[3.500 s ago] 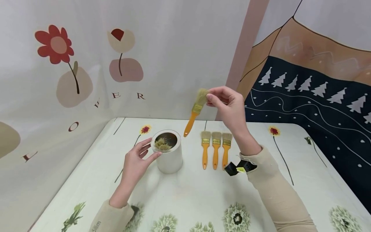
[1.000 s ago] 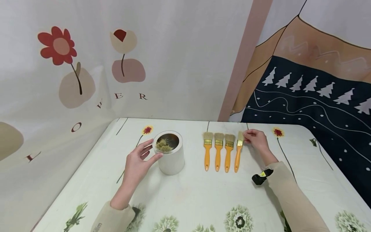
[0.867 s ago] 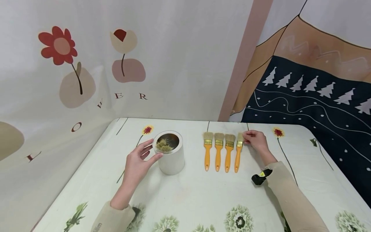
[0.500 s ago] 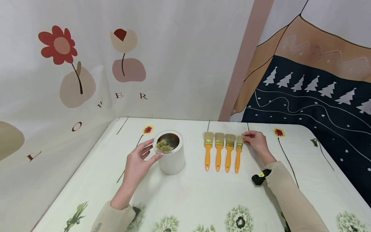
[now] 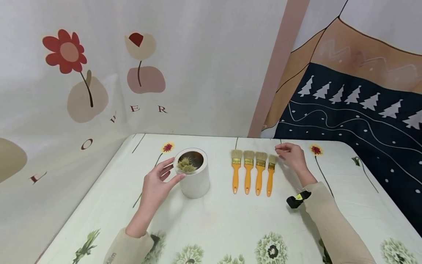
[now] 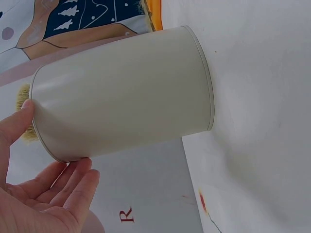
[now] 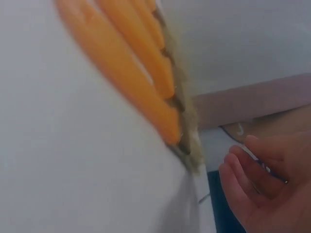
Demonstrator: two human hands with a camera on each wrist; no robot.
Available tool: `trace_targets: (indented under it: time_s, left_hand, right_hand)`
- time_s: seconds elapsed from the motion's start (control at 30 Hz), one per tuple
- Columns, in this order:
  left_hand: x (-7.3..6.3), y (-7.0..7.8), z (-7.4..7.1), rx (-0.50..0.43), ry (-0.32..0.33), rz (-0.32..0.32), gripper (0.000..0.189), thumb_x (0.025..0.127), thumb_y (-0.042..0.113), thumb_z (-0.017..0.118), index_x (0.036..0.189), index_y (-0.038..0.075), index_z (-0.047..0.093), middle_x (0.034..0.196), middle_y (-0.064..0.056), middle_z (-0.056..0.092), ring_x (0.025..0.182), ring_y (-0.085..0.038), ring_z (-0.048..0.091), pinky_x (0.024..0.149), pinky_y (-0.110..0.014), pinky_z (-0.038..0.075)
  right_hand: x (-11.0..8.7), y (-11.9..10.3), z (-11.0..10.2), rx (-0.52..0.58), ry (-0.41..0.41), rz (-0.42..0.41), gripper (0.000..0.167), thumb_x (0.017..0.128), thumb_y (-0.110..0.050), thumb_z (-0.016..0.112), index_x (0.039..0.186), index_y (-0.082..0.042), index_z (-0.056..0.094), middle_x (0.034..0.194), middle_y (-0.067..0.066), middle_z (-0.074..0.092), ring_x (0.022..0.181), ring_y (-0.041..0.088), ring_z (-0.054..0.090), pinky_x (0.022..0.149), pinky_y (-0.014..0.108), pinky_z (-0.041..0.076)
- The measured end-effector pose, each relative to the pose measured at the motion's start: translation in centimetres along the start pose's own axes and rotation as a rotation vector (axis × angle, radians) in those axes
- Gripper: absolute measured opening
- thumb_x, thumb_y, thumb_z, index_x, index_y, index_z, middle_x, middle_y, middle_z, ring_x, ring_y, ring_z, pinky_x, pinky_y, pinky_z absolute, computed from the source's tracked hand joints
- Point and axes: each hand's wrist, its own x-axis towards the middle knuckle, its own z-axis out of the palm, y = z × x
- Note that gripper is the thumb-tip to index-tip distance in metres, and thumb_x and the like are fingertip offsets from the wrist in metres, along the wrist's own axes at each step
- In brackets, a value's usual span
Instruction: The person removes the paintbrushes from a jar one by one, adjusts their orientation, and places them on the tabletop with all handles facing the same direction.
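A white cylindrical canister [image 5: 195, 183] stands upright on the table, with pale bristle tufts [image 5: 186, 165] showing inside its mouth. My left hand [image 5: 157, 187] holds it near the rim, thumb on the near edge and fingers along the left side; the left wrist view shows the same hold on the canister [image 6: 121, 92]. Several paintbrushes with orange handles lie side by side to the right, bristles away from me. The rightmost paintbrush [image 5: 270, 176] is narrower than the others. Beside its bristle end, my right hand [image 5: 292, 156] is slightly raised, fingers loosely bent, holding nothing.
The table [image 5: 211, 227] has a white cloth printed with flowers. Behind it hangs a pale curtain [image 5: 204, 66] with printed flowers and letters, and a dark tree-patterned cloth [image 5: 349, 110] is at the right. A black strap device [image 5: 298, 199] sits at my right wrist.
Earlier, my right hand carried a paintbrush by its bristles beside the canister. It laid that brush at the row's right end, straightened it, then let go and lifted slightly. The left hand stayed.
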Motion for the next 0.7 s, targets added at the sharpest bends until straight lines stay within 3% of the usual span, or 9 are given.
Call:
trace_targets:
  time_s: [0.47, 0.7]
  left_hand:
    - [0.1, 0.0, -0.1, 0.004, -0.002, 0.009, 0.062, 0.083, 0.021, 0.082, 0.139, 0.008, 0.057, 0.145, -0.011, 0.057, 0.131, -0.029, 0.058, 0.111, -0.031, 0.051]
    - [0.0, -0.1, -0.1, 0.0, -0.002, 0.005, 0.062, 0.083, 0.021, 0.082, 0.138, 0.008, 0.058, 0.145, -0.011, 0.057, 0.131, -0.029, 0.058, 0.111, -0.031, 0.051]
  right_hand:
    - [-1.5, -4.7, 1.4, 0.119, -0.079, -0.063, 0.029, 0.1, -0.016, 0.061, 0.125, 0.0, 0.064, 0.128, 0.021, 0.065, 0.113, 0.028, 0.064, 0.087, 0.014, 0.06]
    - [-2.8, -7.1, 2.9, 0.17, -0.112, -0.121, 0.028, 0.1, -0.017, 0.062, 0.122, -0.001, 0.066, 0.126, 0.019, 0.066, 0.111, 0.027, 0.065, 0.089, 0.015, 0.06]
